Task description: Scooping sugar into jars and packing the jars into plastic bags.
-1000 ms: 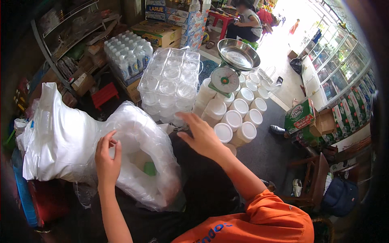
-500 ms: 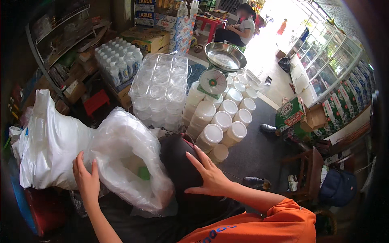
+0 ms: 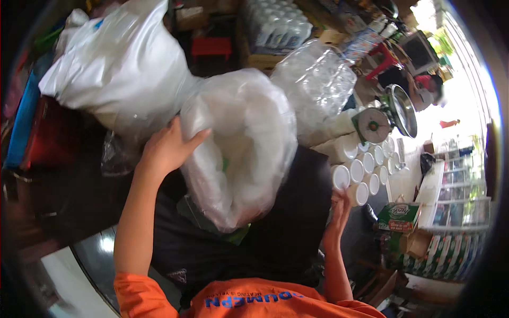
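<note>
A big clear plastic bag (image 3: 241, 106) stands between my legs with its mouth gaping. Something green (image 3: 225, 164) shows inside; the rest of its contents is hard to make out. My left hand (image 3: 167, 148) lies against the bag's left side, thumb spread from the fingers. Beyond my dark-trousered right leg, my right hand (image 3: 336, 212) reaches down beside the nearest white-lidded jar (image 3: 359, 194), its fingers stretched out. I cannot tell whether they touch the jar. A full white sack (image 3: 124, 69) leans against the bag at the far left.
Several more lidded jars (image 3: 366, 161) stand in rows at the right, with a dial scale and metal pan (image 3: 374, 126) on them. Behind are wrapped clear plastic containers (image 3: 318, 79), bottled packs (image 3: 278, 26) and a red stool (image 3: 211, 47). Green cartons (image 3: 397, 217) lie farther right.
The view has swung, so the scene appears turned. My right hand has moved from my knee down to the jars. My left hand stays at the bag's left side.
</note>
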Action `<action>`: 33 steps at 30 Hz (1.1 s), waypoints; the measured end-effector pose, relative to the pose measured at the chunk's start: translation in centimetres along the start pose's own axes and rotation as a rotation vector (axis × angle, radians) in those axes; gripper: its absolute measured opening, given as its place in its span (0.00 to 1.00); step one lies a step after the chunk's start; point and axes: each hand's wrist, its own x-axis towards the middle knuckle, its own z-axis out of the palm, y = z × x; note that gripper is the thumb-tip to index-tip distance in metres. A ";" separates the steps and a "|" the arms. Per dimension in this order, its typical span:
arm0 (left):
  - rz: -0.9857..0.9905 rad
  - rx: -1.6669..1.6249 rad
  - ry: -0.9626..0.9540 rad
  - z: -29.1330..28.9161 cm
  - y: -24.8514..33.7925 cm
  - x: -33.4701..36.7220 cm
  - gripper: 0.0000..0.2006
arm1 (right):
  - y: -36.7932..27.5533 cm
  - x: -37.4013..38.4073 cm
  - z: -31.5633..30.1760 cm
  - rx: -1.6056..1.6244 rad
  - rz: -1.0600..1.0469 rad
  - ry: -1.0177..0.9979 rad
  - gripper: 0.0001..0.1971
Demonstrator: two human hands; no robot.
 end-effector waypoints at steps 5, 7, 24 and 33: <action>0.090 0.164 0.049 1.3 -3.2 1.7 0.38 | -9.0 9.7 7.1 -0.813 -0.477 0.006 0.35; 0.099 0.141 0.062 1.4 -4.3 1.5 0.31 | -12.0 11.1 11.0 -0.767 -0.332 -0.214 0.36; 0.376 -0.284 0.458 0.1 -6.0 -1.1 0.18 | -8.6 13.1 12.3 -0.066 -0.436 -0.253 0.38; 0.302 -0.209 0.419 0.2 -5.3 -0.5 0.24 | -10.5 12.2 13.2 -0.025 -0.320 -0.238 0.38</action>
